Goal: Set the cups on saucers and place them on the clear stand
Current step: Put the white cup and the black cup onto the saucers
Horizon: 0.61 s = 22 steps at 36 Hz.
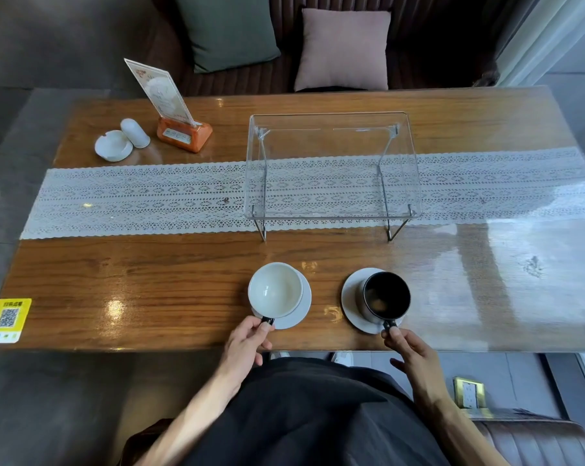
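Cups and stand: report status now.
Left hand pinching white cup handle, right hand pinching black cup handle. Both on saucers. Clear stand empty, path open.

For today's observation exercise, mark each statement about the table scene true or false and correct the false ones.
1. The white cup sits on a saucer. True.
2. The black cup is already on the clear stand. False: it sits on a saucer near the table's front edge; nothing is on the stand.
3. The left hand holds the white cup's handle, and the right hand the black cup's. True.
4. The stand rests on bare wood only. False: it straddles the lace runner.
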Available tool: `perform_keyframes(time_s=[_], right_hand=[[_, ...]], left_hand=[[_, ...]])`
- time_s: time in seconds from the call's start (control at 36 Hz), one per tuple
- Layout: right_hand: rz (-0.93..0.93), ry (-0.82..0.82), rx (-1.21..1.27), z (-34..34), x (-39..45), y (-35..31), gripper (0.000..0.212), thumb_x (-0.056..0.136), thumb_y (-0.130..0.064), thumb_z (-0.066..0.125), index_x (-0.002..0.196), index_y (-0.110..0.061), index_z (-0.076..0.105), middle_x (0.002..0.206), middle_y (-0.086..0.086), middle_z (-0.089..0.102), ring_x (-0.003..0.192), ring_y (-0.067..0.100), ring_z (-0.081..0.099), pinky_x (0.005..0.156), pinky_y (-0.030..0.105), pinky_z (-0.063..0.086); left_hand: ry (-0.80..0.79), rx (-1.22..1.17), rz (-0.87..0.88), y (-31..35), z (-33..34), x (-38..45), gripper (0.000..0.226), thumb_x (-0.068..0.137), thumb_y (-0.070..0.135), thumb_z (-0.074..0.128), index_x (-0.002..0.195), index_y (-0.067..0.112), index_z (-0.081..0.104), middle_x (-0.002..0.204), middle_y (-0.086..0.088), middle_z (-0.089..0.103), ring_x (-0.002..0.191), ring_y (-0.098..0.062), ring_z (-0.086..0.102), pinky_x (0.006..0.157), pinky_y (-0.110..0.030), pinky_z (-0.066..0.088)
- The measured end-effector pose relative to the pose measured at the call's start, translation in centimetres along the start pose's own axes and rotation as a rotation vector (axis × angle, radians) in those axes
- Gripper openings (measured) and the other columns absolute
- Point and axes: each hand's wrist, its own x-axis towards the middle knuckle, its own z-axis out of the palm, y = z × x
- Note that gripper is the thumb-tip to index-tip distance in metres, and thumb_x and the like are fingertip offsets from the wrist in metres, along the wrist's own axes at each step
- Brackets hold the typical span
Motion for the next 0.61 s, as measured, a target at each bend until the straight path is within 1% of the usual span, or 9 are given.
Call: perform_keyframes(time_s=[0.11,0.25,0.44,0.53,0.61], right_hand=[[-0.001,-0.002,-0.031,-0.04,-0.07,-0.13,0.029,0.094,-0.037,0.059,0.08,-0.018,0.076,0.094,0.008,0.075,0.102,0.024,0.066,0.078,0.037,0.052],[-0.004,0.002,-0.077,-0.11,-0.26,-0.46,0.029,0.094,-0.039,0.058,0.079,-0.024,0.076,0.086,-0.005,0.076,0.098,0.018,0.068,0.074,0.034,0.051],[-0.013,0.005,-0.135,-0.13,-0.42,-0.54,0.028,0.094,-0.043,0.058,0.083,-0.024,0.075,0.088,-0.014,0.077,0.089,0.008,0.07,0.072,0.033,0.052],[-0.012,0.008,-0.135,-0.02,-0.34,-0.41,0.025,0.094,-0.041,0.058,0.091,-0.021,0.072,0.09,-0.009,0.077,0.09,0.012,0.071,0.073,0.034,0.053],[-0.016,0.018,-0.113,0.07,-0.48,-0.42,0.018,0.094,-0.04,0.058,0.102,-0.024,0.063,0.097,-0.001,0.076,0.092,0.019,0.071,0.074,0.037,0.053]], left_hand=[[-0.021,0.045,-0.008,0.05,0.17,0.04,0.014,0.097,0.022,0.055,0.094,0.012,0.065,0.104,0.001,0.072,0.073,-0.011,0.062,0.047,-0.023,0.044],[-0.041,0.065,-0.025,-0.03,0.16,-0.04,0.016,0.097,0.023,0.055,0.097,0.01,0.065,0.106,0.0,0.071,0.072,-0.011,0.063,0.048,-0.024,0.044],[-0.064,0.109,-0.033,0.36,-0.1,-0.25,0.016,0.097,0.027,0.055,0.099,0.014,0.065,0.105,0.006,0.072,0.071,-0.009,0.065,0.049,-0.023,0.045],[-0.08,0.132,-0.029,0.46,-0.26,-0.31,0.017,0.097,0.029,0.055,0.099,0.017,0.065,0.106,0.008,0.072,0.073,-0.007,0.067,0.051,-0.023,0.047],[-0.103,0.153,-0.024,0.59,-0.43,-0.37,0.016,0.097,0.032,0.055,0.1,0.02,0.065,0.105,0.009,0.071,0.079,-0.009,0.069,0.055,-0.022,0.049]])
